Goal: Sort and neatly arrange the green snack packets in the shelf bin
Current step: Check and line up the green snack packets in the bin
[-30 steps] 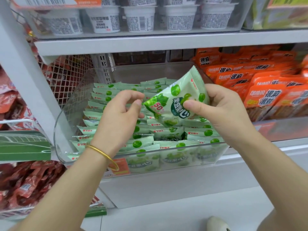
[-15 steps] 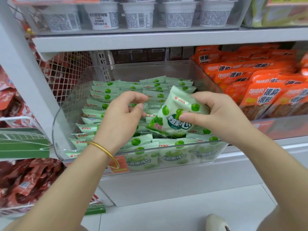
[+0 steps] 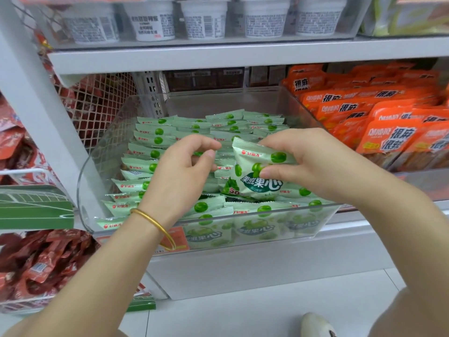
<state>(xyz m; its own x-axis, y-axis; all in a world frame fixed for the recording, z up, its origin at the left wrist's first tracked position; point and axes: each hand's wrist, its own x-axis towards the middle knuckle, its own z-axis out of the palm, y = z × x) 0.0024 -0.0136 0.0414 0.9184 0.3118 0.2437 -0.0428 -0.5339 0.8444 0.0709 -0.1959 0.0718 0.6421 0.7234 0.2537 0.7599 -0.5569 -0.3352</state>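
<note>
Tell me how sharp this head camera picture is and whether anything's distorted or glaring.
Head view: even, soft light, no hard shadows; the held green packet reads sharply, the white cups above are blurred; wide-angle bend tilts the left upright; the clear bin's front wall hazes packets behind it.

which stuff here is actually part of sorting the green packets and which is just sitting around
Part of the job: green packet, held in the right hand; left hand; rows of green packets; clear bin.

Just lying about: orange packets; white cups on the shelf above; red packets at lower left.
</note>
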